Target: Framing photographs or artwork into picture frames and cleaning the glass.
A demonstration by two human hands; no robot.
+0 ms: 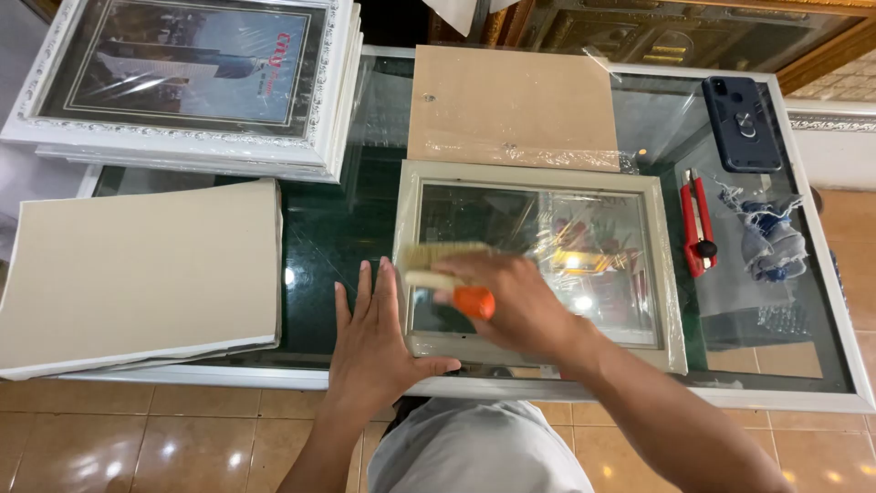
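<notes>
A pale picture frame point(664, 265) lies face down on the glass table point(338, 228), its glass pane showing and clear plastic wrap around it. My right hand point(516, 306) grips a brush with an orange handle point(474, 301) and pale bristles, held over the frame's left part. Flat on the table, my left hand point(370, 342) presses against the frame's left edge with fingers spread.
A brown backing board point(511, 105) lies just beyond the frame. A stack of white frames point(196, 82) sits far left, a stack of grey boards point(137, 274) near left. A red utility knife point(698, 224), a cloth point(771, 237) and a dark phone point(741, 123) lie at right.
</notes>
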